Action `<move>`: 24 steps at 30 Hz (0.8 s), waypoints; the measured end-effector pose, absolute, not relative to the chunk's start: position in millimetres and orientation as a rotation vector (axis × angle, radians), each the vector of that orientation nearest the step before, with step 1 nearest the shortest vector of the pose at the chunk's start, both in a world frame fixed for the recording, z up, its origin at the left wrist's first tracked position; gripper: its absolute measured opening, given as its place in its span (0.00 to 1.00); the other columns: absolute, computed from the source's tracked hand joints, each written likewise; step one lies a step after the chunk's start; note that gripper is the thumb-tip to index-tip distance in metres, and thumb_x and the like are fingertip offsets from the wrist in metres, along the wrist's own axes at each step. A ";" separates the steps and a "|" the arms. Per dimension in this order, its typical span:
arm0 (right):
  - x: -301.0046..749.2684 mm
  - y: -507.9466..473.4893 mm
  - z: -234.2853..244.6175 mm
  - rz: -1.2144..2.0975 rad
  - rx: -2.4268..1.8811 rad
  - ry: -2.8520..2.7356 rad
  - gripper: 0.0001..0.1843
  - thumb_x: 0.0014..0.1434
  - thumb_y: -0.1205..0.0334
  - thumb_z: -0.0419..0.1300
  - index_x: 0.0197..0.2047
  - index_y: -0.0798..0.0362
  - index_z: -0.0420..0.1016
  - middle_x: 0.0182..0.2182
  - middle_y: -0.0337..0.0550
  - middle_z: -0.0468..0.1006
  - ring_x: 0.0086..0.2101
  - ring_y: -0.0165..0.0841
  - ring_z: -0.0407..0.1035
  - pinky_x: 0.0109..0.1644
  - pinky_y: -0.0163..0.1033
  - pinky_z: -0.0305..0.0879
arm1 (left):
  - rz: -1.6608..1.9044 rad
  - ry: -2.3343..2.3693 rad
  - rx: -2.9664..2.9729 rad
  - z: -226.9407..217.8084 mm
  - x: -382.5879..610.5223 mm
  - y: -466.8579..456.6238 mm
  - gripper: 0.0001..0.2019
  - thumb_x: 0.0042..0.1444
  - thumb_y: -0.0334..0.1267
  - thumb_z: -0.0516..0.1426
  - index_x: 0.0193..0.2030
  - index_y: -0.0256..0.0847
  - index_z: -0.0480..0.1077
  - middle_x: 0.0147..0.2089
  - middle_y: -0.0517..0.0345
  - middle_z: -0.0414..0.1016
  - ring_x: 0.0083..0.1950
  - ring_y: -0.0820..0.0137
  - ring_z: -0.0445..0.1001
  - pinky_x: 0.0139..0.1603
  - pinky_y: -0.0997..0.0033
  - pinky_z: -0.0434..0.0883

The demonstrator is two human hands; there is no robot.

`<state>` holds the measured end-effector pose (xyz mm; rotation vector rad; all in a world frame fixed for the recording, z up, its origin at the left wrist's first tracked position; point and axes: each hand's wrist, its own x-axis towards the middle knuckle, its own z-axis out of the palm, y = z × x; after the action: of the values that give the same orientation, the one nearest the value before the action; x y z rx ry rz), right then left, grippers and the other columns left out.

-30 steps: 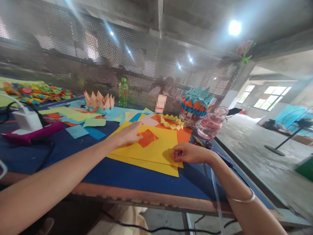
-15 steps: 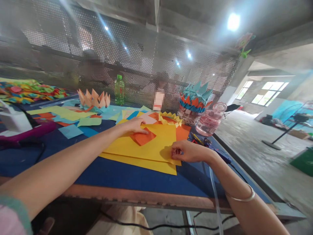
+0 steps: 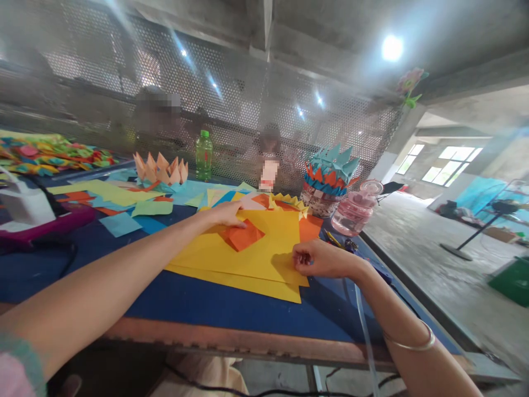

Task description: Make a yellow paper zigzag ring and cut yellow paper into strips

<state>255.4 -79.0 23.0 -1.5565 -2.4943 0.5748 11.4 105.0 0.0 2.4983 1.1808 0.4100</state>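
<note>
My left hand [image 3: 229,214] reaches over the yellow paper sheets [image 3: 264,264], its fingers stretched out and its thumb at the upper left edge of a folded orange paper square [image 3: 247,236]. That square lies on the top yellow sheet with creases showing. By the right edge of the same sheets, my right hand [image 3: 317,258] is closed with curled fingers; whether something is inside them cannot be made out. A silver bangle [image 3: 413,344] circles the right forearm. Behind the sheets sits a zigzag yellow paper ring [image 3: 287,204].
Loose coloured papers [image 3: 119,223] spread over the left of the blue table [image 3: 198,306]. A peach folded-paper crown [image 3: 160,170], a green bottle [image 3: 204,156], a basket [image 3: 320,197] with pointed paper pieces, and a pink jar [image 3: 351,215] stand behind. A blue glue gun [image 3: 372,263] lies at right.
My left hand has shifted slightly left, and its thumb has drawn back to the orange square's edge. My right hand stays closed by the sheets. The view has tilted slightly.
</note>
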 end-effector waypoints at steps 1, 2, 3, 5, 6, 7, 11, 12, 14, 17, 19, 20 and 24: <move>256.4 -78.6 23.5 0.576 -1.558 -2.478 0.05 0.49 0.70 0.55 0.30 0.54 0.72 0.25 0.38 0.75 0.26 0.28 0.67 0.29 0.31 0.60 | 0.388 1.193 2.496 1.4 11.7 102.7 0.29 0.37 0.49 0.64 0.48 0.39 0.70 0.49 0.48 0.74 0.48 0.56 0.71 0.43 0.70 0.64; 257.3 -78.2 24.0 0.576 -1.561 -2.458 0.05 0.49 0.70 0.56 0.30 0.54 0.72 0.25 0.38 0.75 0.26 0.28 0.67 0.29 0.31 0.60 | 0.366 1.182 2.500 3.1 11.9 100.3 0.26 0.38 0.47 0.64 0.45 0.39 0.72 0.46 0.49 0.75 0.46 0.58 0.71 0.41 0.70 0.64; 258.0 -77.8 24.6 0.583 -1.566 -2.432 0.05 0.49 0.70 0.56 0.30 0.54 0.72 0.26 0.39 0.76 0.27 0.28 0.68 0.29 0.31 0.61 | 0.349 1.157 2.499 4.9 12.0 98.0 0.21 0.39 0.45 0.64 0.41 0.38 0.73 0.42 0.51 0.76 0.43 0.60 0.72 0.39 0.71 0.64; 259.0 -77.0 26.0 0.614 -1.570 -2.371 0.05 0.48 0.71 0.57 0.30 0.55 0.72 0.27 0.40 0.78 0.28 0.29 0.69 0.30 0.31 0.62 | 0.353 1.119 2.469 8.9 10.8 94.7 0.13 0.39 0.40 0.62 0.33 0.38 0.74 0.34 0.55 0.76 0.37 0.63 0.72 0.34 0.72 0.63; 259.3 -76.8 26.9 0.633 -1.564 -2.338 0.06 0.48 0.71 0.57 0.31 0.55 0.73 0.28 0.41 0.78 0.28 0.29 0.70 0.30 0.32 0.63 | 0.357 1.122 2.450 11.0 9.4 94.0 0.10 0.39 0.38 0.61 0.31 0.37 0.74 0.31 0.56 0.76 0.34 0.64 0.71 0.32 0.72 0.62; 259.5 -76.6 27.8 0.649 -1.549 -2.310 0.06 0.49 0.71 0.57 0.31 0.55 0.73 0.29 0.41 0.79 0.29 0.29 0.71 0.31 0.32 0.63 | 0.366 1.135 2.437 13.0 7.3 94.1 0.08 0.39 0.35 0.60 0.29 0.37 0.74 0.29 0.56 0.75 0.33 0.64 0.71 0.31 0.72 0.61; 260.3 -76.6 31.6 0.703 -1.455 -2.248 0.05 0.53 0.66 0.58 0.35 0.55 0.73 0.31 0.42 0.79 0.31 0.30 0.72 0.35 0.35 0.66 | 0.455 1.292 2.456 19.1 -6.3 99.9 0.10 0.41 0.34 0.58 0.32 0.36 0.75 0.32 0.53 0.76 0.35 0.62 0.72 0.32 0.71 0.61; 260.6 -76.9 32.4 0.721 -1.443 -2.236 0.06 0.54 0.64 0.59 0.36 0.55 0.73 0.32 0.42 0.79 0.31 0.30 0.72 0.36 0.35 0.67 | 0.482 1.378 2.467 19.7 -10.4 101.6 0.11 0.42 0.36 0.59 0.34 0.37 0.75 0.34 0.52 0.77 0.36 0.61 0.73 0.34 0.70 0.62; 260.6 -78.7 34.2 0.758 -1.440 -2.212 0.08 0.54 0.60 0.60 0.37 0.55 0.74 0.32 0.42 0.79 0.32 0.31 0.72 0.37 0.36 0.67 | 0.488 1.563 2.495 19.1 -17.9 104.2 0.16 0.45 0.41 0.60 0.40 0.37 0.74 0.39 0.49 0.77 0.41 0.58 0.73 0.38 0.68 0.63; 257.7 -88.3 38.7 0.771 -1.447 -2.211 0.09 0.55 0.59 0.61 0.37 0.54 0.74 0.32 0.41 0.79 0.32 0.31 0.71 0.37 0.36 0.67 | 0.453 1.691 2.574 15.3 -23.9 104.9 0.22 0.48 0.40 0.60 0.51 0.36 0.69 0.50 0.43 0.74 0.51 0.54 0.70 0.48 0.64 0.63; 253.8 -102.0 42.9 0.745 -1.456 -2.229 0.07 0.57 0.59 0.59 0.37 0.53 0.74 0.32 0.40 0.79 0.32 0.30 0.72 0.38 0.36 0.66 | 0.502 1.681 2.641 12.8 -22.7 103.3 0.25 0.49 0.37 0.59 0.55 0.35 0.65 0.57 0.40 0.69 0.57 0.53 0.66 0.54 0.61 0.60; 251.4 -111.3 44.9 0.739 -1.469 -2.235 0.07 0.59 0.60 0.57 0.38 0.52 0.74 0.32 0.40 0.79 0.33 0.30 0.72 0.38 0.35 0.66 | 0.541 1.663 2.680 12.3 -20.6 101.6 0.26 0.49 0.36 0.58 0.57 0.34 0.64 0.59 0.39 0.67 0.59 0.53 0.64 0.56 0.61 0.59; 238.8 -162.6 48.8 0.706 -1.584 -2.249 0.08 0.61 0.63 0.54 0.40 0.48 0.75 0.28 0.36 0.78 0.29 0.29 0.72 0.34 0.33 0.65 | 0.557 1.548 2.860 16.7 -7.3 87.9 0.22 0.51 0.37 0.57 0.54 0.34 0.67 0.56 0.41 0.69 0.57 0.53 0.66 0.57 0.60 0.59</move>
<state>238.8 -162.6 48.8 -1.5836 -2.2485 0.7065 -7.3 87.9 16.7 2.8603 1.5476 0.5569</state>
